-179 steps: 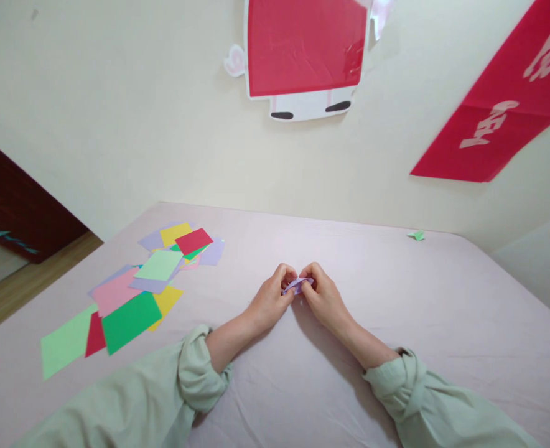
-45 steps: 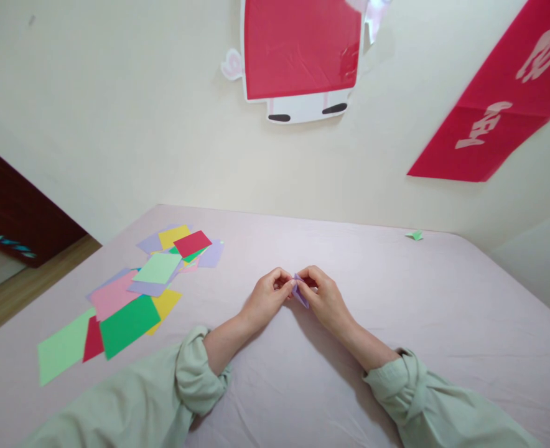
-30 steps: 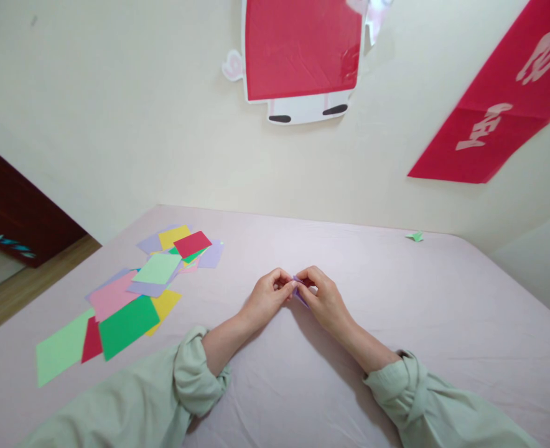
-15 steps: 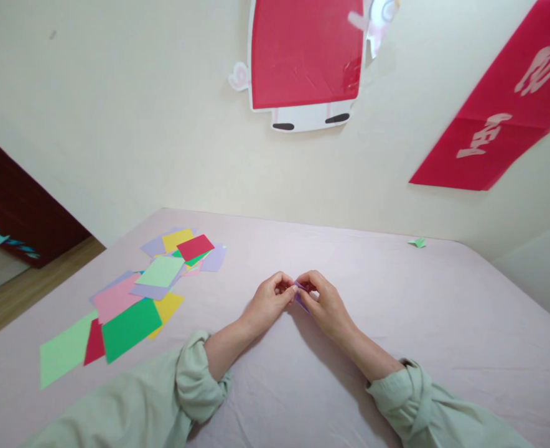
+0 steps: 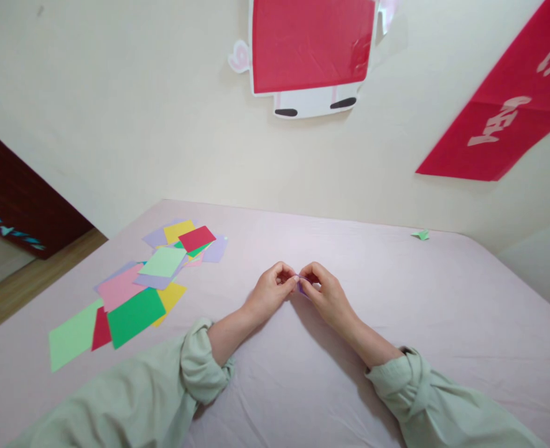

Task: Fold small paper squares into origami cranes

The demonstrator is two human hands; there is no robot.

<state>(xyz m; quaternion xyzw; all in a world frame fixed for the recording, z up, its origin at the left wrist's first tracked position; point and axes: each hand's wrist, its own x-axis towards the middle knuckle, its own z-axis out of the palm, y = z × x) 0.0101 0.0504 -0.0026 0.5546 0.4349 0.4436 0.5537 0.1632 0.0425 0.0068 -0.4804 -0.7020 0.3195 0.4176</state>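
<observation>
Between my two hands is a small piece of purple paper (image 5: 303, 289), mostly covered by the fingers, so its exact shape is hidden. My left hand (image 5: 274, 287) pinches it from the left with thumb and forefinger. From the right, my right hand (image 5: 320, 287) pinches it too, and the fingertips of both hands meet in the middle. Both hands are just above the pale pink tablecloth (image 5: 275, 373).
Several loose coloured sheets, among them a dark green one (image 5: 136, 316) and a pink one (image 5: 123, 287), overlap on the left. A small folded light green paper piece (image 5: 422, 234) lies near the back right edge. Behind the table stands a wall (image 5: 163, 112) with red decorations.
The purple paper shows less below my fingers than before, and my right hand's fingers have shifted slightly around it. The whole view has tilted a little downward.
</observation>
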